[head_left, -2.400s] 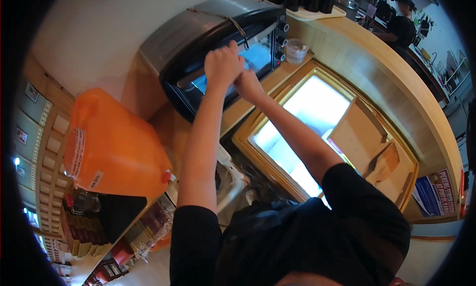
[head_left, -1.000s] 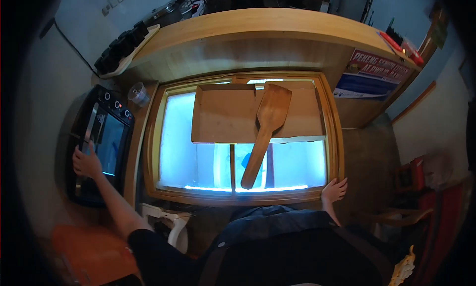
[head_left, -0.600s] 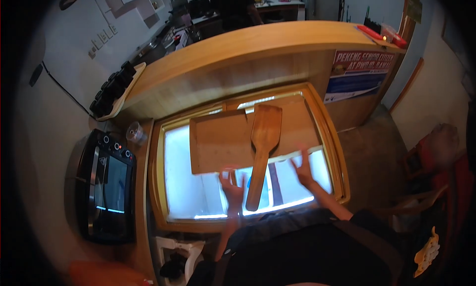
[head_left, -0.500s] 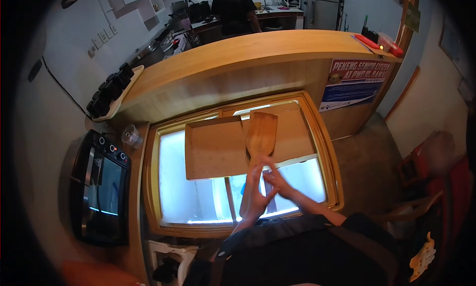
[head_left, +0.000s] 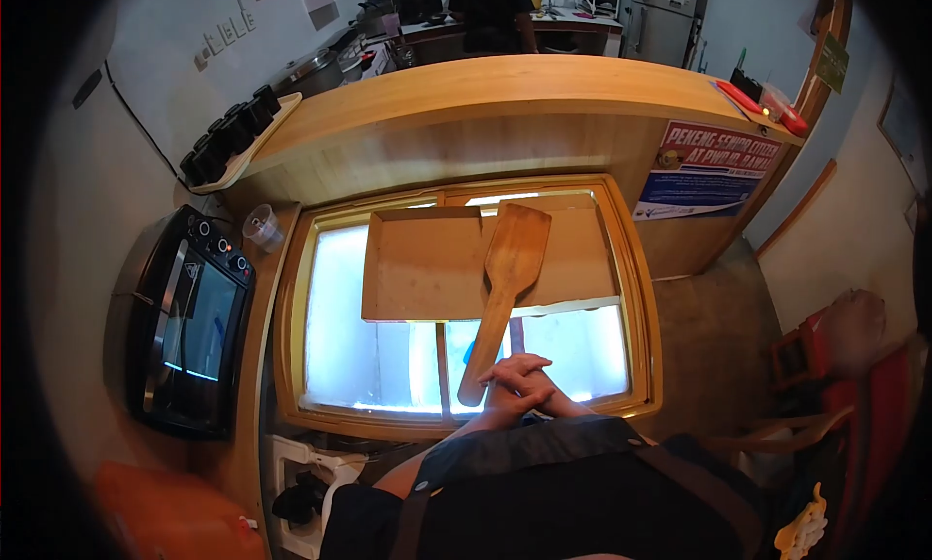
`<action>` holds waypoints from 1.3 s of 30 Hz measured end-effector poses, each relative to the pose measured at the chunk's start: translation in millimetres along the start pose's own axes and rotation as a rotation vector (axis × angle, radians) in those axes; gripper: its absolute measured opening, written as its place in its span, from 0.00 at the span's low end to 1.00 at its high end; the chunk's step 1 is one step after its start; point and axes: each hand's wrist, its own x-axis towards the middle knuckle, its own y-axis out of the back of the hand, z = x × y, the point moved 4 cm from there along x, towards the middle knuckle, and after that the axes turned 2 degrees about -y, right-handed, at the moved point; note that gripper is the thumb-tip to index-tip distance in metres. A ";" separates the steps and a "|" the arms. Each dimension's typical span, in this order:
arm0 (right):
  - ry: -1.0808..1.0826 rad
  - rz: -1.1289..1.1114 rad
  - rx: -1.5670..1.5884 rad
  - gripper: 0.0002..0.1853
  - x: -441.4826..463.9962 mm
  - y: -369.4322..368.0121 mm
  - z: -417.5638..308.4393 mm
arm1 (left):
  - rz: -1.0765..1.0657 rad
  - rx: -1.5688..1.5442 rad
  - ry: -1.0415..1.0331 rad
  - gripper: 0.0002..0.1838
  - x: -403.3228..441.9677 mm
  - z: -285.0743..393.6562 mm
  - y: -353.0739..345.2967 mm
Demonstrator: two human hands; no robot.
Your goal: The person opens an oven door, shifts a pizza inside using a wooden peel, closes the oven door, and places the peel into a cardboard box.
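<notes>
My left hand [head_left: 509,397] and my right hand [head_left: 527,367] are clasped together close to my body, their fingers laced over each other. No object shows in either hand. Just left of them is the handle end of a large wooden paddle [head_left: 513,259]. Its broad blade rests at an angle across an opened-out cardboard box [head_left: 422,269], and the handle reaches down past the box's near edge. The box lies on the lit glass top of a wood-framed case [head_left: 369,366]. Whether my fingers touch the handle is hard to make out.
To the left stands a black toaster oven [head_left: 199,327], with a clear plastic cup [head_left: 262,228] behind it. Several black cups stand on a tray [head_left: 243,162]. A wooden counter [head_left: 485,84] runs across the far side; a person [head_left: 490,12] is in the kitchen beyond.
My hands have drawn back toward my body, away from the paddle's neck, and folded together. The paddle and box remain on the case; the view has shifted slightly.
</notes>
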 end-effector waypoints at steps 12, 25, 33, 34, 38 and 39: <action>0.085 0.139 0.270 0.23 -5.1 -21.5 27.3 | 0.066 -0.091 -0.134 0.30 -2.9 6.5 8.2; -0.011 0.242 0.059 0.18 7.9 -20.2 106.1 | 0.026 -0.138 -0.151 0.30 0.5 1.1 12.5; -0.029 0.343 -0.037 0.19 6.0 -31.1 120.2 | 0.037 -0.083 -0.128 0.32 1.2 -0.1 13.3; -0.035 0.349 -0.155 0.19 3.7 -29.3 89.4 | 0.058 -0.070 -0.139 0.33 1.6 2.0 13.2; 0.084 0.292 0.037 0.19 4.8 -22.3 98.4 | 0.042 -0.089 -0.117 0.32 1.2 5.2 13.1; 0.048 0.297 0.056 0.19 6.4 -24.4 100.4 | 0.023 -0.094 -0.119 0.31 1.1 3.8 13.6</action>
